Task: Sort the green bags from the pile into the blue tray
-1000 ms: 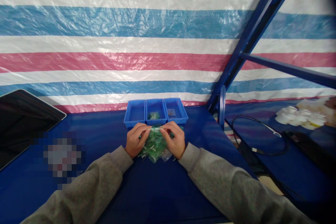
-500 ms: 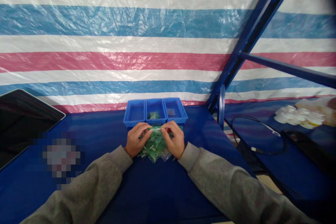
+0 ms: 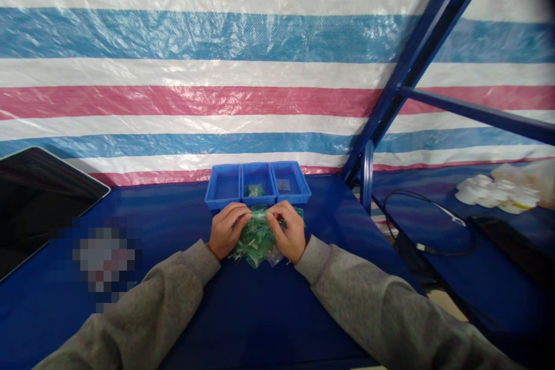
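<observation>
Between my two hands a small clear plastic bag is stretched by its edge. My left hand pinches its left end between thumb and fingers. My right hand pinches the right end in the same way. Under and around them lies a heap of small green and clear plastic bags with thin pieces inside, too small to name. Just behind the heap stand three blue bins side by side. The left bin shows only its floor, the middle bin holds green bags, and the right bin holds a clear bag.
A dark screen with a pale frame stands at the left, beside a blurred-out patch on the blue table. A blue metal post rises at the right. Beyond it lie a black cable and white bundles.
Both hands keep their pinch on the small bag in nearly the same place. The whole view has shifted very slightly.
</observation>
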The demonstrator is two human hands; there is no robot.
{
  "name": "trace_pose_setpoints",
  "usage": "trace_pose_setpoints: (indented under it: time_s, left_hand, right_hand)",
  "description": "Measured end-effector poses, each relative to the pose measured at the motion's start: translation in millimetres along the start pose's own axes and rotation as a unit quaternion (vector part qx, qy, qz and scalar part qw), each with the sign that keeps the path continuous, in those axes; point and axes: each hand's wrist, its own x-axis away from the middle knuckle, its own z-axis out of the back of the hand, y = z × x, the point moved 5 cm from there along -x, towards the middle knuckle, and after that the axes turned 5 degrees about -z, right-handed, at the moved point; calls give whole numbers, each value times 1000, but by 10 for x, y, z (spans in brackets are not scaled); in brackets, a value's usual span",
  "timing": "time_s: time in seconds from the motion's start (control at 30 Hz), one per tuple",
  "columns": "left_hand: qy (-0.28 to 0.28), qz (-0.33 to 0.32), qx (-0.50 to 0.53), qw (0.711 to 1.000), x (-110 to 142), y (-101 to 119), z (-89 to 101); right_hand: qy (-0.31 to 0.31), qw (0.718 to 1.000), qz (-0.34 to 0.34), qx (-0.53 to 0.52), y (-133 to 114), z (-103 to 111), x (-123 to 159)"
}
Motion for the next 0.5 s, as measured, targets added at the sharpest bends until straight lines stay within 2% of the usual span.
trace_pose_setpoints:
  time_s: [0.27,0.5]
  left_hand:
    - [20,0,1,1000,21,-17,10]
    - [42,5,-12,999,42,-22,39]
  right_hand:
    - [-9,1000,-2,-14,4,-10,-15]
    - [-41,999,-3,-3,28,-50,-16]
